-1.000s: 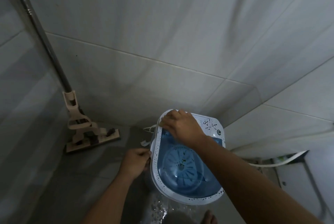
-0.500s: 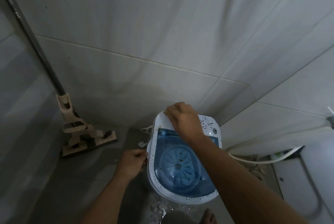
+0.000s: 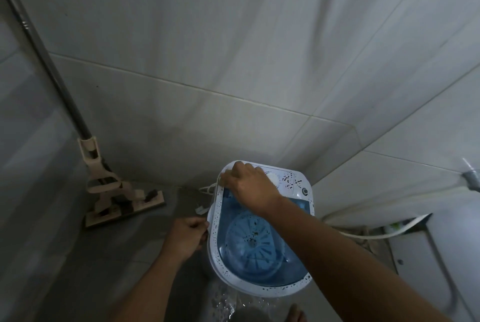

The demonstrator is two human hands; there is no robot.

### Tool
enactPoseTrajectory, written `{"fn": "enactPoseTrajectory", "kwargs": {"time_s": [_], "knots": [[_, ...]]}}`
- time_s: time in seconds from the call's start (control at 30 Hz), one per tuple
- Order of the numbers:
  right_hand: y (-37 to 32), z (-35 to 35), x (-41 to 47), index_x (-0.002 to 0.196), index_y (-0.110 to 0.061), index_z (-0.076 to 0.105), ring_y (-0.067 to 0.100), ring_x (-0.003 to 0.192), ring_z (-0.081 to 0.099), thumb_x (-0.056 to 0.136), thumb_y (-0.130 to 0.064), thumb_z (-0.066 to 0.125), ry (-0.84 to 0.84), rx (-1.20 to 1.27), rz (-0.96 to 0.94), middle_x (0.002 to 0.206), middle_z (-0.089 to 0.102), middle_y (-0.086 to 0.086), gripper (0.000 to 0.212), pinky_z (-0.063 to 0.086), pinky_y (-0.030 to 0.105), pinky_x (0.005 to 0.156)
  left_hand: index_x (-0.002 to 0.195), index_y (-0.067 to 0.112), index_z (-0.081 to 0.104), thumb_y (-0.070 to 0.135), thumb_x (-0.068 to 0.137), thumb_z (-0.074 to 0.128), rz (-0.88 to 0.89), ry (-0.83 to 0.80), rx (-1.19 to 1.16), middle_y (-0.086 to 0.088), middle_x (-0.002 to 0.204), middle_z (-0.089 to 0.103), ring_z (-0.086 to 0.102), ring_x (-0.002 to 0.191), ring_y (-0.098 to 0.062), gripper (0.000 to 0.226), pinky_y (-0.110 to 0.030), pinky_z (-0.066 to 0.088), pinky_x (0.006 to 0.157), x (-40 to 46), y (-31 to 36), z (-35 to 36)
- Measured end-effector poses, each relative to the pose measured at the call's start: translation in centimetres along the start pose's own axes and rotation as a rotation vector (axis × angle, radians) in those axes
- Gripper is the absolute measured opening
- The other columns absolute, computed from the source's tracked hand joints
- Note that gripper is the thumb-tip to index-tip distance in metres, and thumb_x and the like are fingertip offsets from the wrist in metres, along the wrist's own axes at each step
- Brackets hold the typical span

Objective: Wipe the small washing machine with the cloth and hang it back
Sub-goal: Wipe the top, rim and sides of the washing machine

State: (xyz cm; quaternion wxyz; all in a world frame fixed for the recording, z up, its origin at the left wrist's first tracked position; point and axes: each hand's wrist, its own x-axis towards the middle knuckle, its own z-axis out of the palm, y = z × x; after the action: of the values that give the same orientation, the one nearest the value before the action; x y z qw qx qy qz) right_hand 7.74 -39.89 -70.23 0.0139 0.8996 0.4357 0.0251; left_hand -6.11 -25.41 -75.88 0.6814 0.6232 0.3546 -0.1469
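Small white-rimmed, blue-tubbed plastic washing machine [image 3: 259, 241] on floor — light, slippery wet; left hand [image 3: 187, 236] curled gripping left rim, right hand [image 3: 249, 188] pressing far-left corner — cloth unseen.

Dim room: large grey wall tiles [image 3: 233, 49]; mop [image 3: 114, 192] at 9 o'clock; hose [image 3: 376, 233] at 3 o'clock.

Dim, flat grey light with a cool cast — no clear source. Soft shadow pools in the corner behind the washing machine [image 3: 259, 238]. Wide-angle bending skews the wall tiles [image 3: 233, 36] near the edges; detail is soft and slightly smeared.
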Motion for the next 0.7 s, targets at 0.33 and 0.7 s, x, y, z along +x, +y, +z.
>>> {"fn": "enactPoseTrajectory", "kwargs": {"time_s": [0.33,0.7], "knots": [[-0.8,1.0,-1.5,0.124,-0.029,0.066,0.029,0.087,0.063,0.084,-0.028,0.077,0.025,-0.061,-0.023,0.104,0.060,0.008,0.042,0.051,0.041,0.071,0.079,0.015,0.072,0.007,0.092,0.061,-0.008,-0.008,-0.029,-0.017,0.081,0.071,0.064,0.074,-0.024,0.019,-0.041,0.056,0.078,-0.3,0.3,0.1],[-1.4,0.7,-1.1,0.123,-0.026,0.066,0.028,0.088,0.063,0.086,-0.026,0.073,0.016,-0.058,0.012,0.104,0.060,0.008,0.038,0.050,0.041,0.073,0.079,0.016,0.074,0.008,0.091,0.062,0.000,0.000,-0.002,-0.011,0.075,0.075,0.069,0.073,-0.025,0.019,-0.044,0.058,0.077,-0.3,0.3,0.0]]}}
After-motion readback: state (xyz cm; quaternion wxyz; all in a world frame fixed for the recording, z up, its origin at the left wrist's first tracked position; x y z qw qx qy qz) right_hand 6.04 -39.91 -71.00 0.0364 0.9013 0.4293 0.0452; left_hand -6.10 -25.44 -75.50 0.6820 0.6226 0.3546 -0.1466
